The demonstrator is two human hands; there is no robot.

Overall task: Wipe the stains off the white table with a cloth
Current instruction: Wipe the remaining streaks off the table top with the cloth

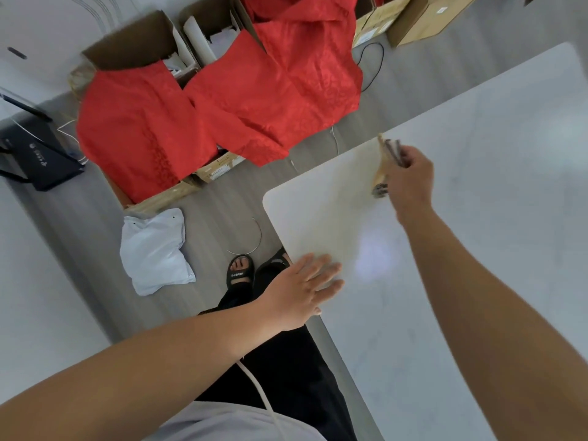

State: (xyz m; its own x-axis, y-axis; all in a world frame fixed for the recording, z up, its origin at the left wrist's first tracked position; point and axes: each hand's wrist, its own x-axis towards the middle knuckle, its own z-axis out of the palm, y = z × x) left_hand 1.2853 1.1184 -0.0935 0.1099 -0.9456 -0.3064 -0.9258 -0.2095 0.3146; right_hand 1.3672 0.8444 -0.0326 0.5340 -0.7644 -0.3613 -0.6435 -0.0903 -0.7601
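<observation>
The only wording I could make out was on the black sandal [241,273] on the person's foot. White capitals ran across its strap, upside down from where I stood, and looked like "OUGERS", though the last letters were unsure. The dark bag [38,154] at the left bore a few white marks, too blurred to read. White labels sat on the cardboard boxes [423,23] at the far side, their print too small to read. The cloth [386,157] gripped in the right hand [412,179] showed dark marks, too blurred to tell as letters.
</observation>
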